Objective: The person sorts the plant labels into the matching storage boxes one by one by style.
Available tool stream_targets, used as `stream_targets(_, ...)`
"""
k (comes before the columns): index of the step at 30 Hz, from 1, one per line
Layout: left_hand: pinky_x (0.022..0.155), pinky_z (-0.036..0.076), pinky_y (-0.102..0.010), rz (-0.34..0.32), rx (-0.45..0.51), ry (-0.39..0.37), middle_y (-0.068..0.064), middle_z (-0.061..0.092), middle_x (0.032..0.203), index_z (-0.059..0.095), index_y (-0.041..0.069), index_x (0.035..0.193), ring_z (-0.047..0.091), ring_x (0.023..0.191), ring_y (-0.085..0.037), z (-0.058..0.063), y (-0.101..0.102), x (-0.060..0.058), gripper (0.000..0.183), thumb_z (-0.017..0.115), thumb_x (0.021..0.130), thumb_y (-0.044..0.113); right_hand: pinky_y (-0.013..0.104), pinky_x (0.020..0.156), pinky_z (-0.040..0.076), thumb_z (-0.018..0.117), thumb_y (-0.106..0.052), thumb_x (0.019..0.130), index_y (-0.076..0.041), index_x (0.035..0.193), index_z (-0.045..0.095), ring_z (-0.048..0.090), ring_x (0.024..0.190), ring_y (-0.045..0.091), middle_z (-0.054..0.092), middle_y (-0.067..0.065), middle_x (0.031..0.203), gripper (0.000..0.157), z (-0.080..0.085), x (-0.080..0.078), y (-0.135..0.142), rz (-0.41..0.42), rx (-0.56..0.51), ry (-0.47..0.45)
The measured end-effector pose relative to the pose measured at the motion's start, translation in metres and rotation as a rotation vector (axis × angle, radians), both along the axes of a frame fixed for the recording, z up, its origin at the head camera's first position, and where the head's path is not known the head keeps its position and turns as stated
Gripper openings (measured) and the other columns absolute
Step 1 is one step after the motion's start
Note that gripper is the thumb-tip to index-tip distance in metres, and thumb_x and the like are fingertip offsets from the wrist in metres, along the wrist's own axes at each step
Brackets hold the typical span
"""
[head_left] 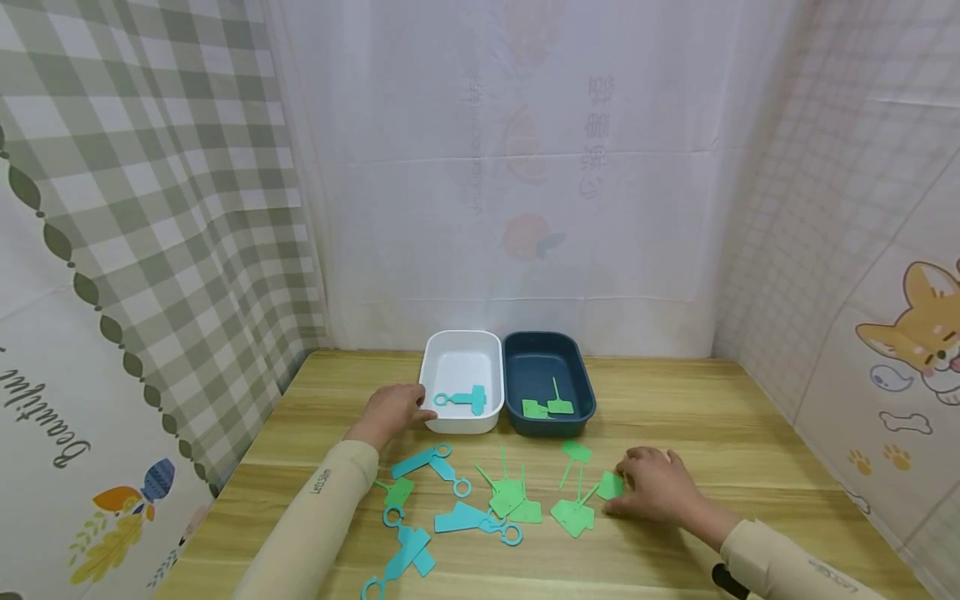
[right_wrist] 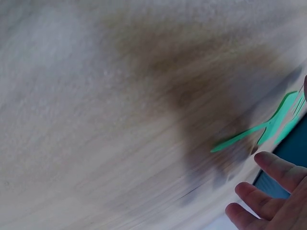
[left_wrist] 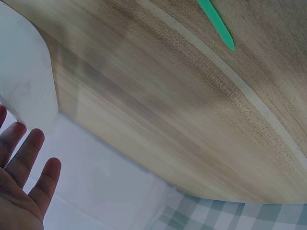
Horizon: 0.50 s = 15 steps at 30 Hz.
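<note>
Tabletop (head_left: pixel 660 400): was wooden
Left hand (head_left: pixel 392 412): lay loosely spread at white tray (head_left: pixel 459 367)
Right hand (head_left: pixel 654 486): stood wide by green tag (head_left: pixel 611 485)

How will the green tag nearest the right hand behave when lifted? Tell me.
The green tag is probably light, being thin and small beside the right hand. Its straight, narrow stem suggests some stiffness. Its flat head makes rolling unlikely.

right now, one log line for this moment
left hand: at white bin; right hand: at green tag; white bin: blue tag(s); navy bin: green tags
</note>
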State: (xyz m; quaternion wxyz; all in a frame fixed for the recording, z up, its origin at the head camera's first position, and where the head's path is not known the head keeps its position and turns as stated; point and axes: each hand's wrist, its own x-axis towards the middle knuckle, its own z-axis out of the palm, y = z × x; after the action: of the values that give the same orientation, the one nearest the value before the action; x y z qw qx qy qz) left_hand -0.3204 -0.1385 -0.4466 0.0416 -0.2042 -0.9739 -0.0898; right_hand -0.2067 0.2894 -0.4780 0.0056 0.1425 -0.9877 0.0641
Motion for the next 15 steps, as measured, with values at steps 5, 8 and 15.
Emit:
stream_targets(5, 0.067, 0.047, -0.035, -0.003, 0.003, 0.004, 0.002, 0.058, 0.075, 0.062, 0.009, 0.09, 0.049, 0.067, -0.016, -0.0003, -0.0001, 0.0, 0.035, 0.075, 0.085, 0.041, 0.076, 0.093, 0.032, 0.082, -0.061, 0.067, -0.008, 0.099, 0.073, 0.056, 0.114, 0.045, 0.064, 0.021, 0.117, 0.062, -0.0016, 0.0035, -0.0024, 0.009, 0.028, 0.027)
stream_targets(8, 0.067, 0.047, -0.035, -0.004, 0.006, 0.01, 0.002, 0.058, 0.074, 0.062, 0.01, 0.09, 0.049, 0.067, -0.016, 0.0, 0.0001, 0.0001, 0.035, 0.076, 0.085, 0.041, 0.075, 0.092, 0.032, 0.084, -0.055, 0.068, -0.009, 0.095, 0.073, 0.056, 0.112, 0.045, 0.064, 0.02, 0.116, 0.054, -0.0029, 0.0044, -0.0028, 0.014, 0.029, 0.042)
stream_targets(15, 0.066, 0.046, -0.035, -0.006, 0.011, 0.018, 0.003, 0.056, 0.073, 0.061, 0.01, 0.088, 0.049, 0.066, -0.017, -0.0003, -0.0007, 0.0, 0.035, 0.076, 0.084, 0.041, 0.075, 0.091, 0.034, 0.085, -0.047, 0.07, -0.01, 0.092, 0.073, 0.058, 0.11, 0.044, 0.065, 0.019, 0.115, 0.046, -0.0035, 0.0051, -0.0032, 0.027, 0.024, 0.061)
